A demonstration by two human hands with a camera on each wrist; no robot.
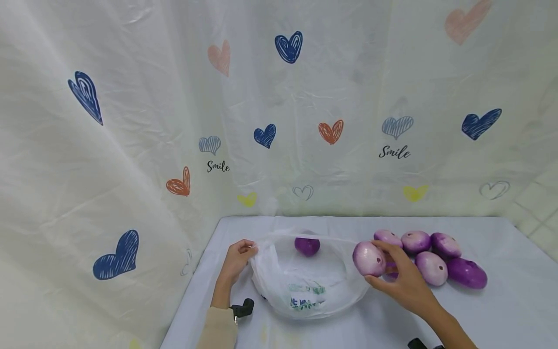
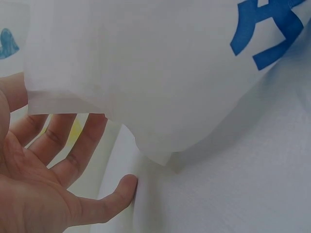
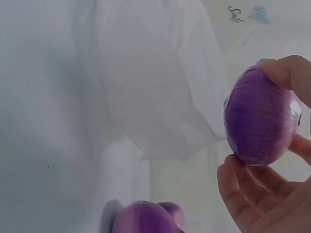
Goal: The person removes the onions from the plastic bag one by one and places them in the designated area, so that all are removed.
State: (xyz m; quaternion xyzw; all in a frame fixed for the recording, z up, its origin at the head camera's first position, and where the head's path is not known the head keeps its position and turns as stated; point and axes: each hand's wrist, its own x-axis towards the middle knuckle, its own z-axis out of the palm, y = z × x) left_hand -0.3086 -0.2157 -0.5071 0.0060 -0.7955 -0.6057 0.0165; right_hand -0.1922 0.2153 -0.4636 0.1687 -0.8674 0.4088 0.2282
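Note:
In the head view my left hand (image 1: 238, 259) pinches the left edge of a white plastic bag (image 1: 272, 300) that stands open on the table. From the left wrist, the bag (image 2: 146, 87) covers the fingertips, while the lowest finger (image 2: 116, 194) sticks out apart. One purple onion (image 1: 307, 246) shows at the back of the bag's mouth. My right hand (image 1: 403, 286) grips another purple onion (image 1: 368, 259) between thumb and fingers at the bag's right edge. In the right wrist view this onion (image 3: 260, 116) is shiny and held clear of the table.
Several purple onions (image 1: 431, 267) lie grouped on the white-covered table (image 1: 501, 310), right of the bag and behind my right hand. Behind the table hangs a pale curtain (image 1: 357, 87) printed with hearts. Small black devices (image 1: 243, 308) are worn on the wrists.

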